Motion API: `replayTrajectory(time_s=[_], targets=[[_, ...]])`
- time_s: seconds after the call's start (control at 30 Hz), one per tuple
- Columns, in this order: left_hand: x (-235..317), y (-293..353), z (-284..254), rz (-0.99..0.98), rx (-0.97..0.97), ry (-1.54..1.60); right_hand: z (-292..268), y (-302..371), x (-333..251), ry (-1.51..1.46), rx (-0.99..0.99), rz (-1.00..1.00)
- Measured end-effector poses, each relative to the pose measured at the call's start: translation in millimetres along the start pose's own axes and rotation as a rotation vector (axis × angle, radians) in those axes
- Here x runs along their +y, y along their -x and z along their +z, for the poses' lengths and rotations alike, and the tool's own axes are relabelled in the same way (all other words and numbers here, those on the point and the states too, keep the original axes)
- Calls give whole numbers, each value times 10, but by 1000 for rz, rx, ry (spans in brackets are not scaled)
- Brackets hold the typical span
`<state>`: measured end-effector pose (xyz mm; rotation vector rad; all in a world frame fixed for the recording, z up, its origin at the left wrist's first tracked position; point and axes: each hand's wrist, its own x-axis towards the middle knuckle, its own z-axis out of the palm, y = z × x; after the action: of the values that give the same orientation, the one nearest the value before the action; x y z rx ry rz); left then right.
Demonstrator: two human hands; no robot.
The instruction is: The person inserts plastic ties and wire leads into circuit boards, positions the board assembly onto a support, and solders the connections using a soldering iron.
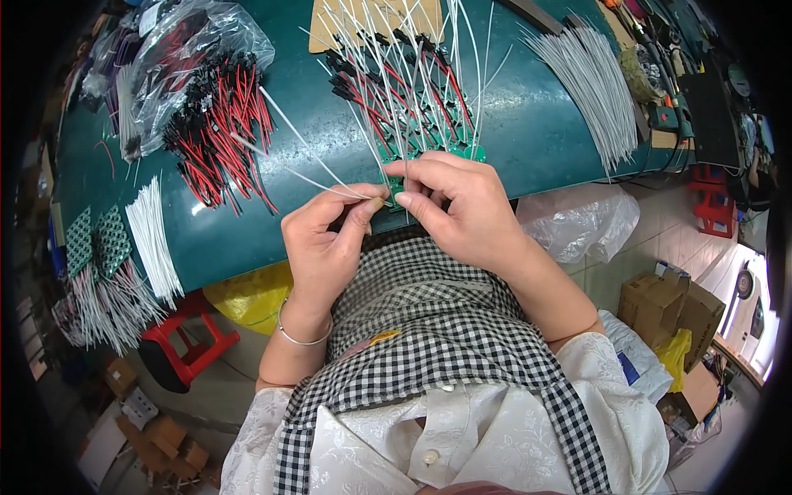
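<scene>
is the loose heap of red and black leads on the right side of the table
No, the heap of leads lies on the left side of the table, beside the clear plastic bag.

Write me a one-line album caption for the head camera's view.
The left hand pinches white wires beside a small green circuit board that the right hand touches.

Readable text: none | cardboard box (pixel 699 320): dark print, too small to read
</scene>
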<state>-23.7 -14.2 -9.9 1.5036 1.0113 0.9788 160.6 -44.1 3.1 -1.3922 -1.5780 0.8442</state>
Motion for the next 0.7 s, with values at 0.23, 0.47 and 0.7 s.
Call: replayTrajectory(time_s=[0.23,0.47,0.7], targets=[[-25,-18,40,59,20,-121,-24,-1,-17,-15,11,-14],[122,-3,-106,131,106,-326,-514,26,-79,-31,253,85],[189,-4,-1258,103,718,-538,-1592,190,551,669,444,370]])
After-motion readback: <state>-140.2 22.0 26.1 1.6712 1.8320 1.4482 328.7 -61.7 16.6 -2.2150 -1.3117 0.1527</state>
